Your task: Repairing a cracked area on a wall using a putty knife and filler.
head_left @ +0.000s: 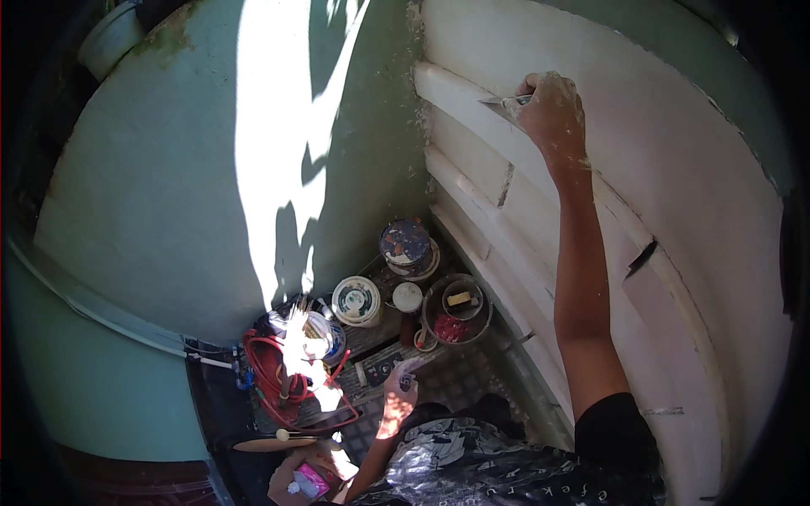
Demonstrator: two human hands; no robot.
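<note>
My right hand, spotted with pale putty, is raised at the upper right against the white ribbed panel. Its fingers are closed round the handle of a putty knife, whose thin blade points left along the top ledge. Low in the middle, near my body, my left hand is closed on a second putty knife. That one's pale, coated blade points up and right, and its handle is mostly hidden by my fingers.
Below stand a lidded white bucket, a paint-stained dark bucket, a small white-lidded tub, and a round basin holding a yellow sponge. A red hose lies coiled at left. The green wall rises beyond.
</note>
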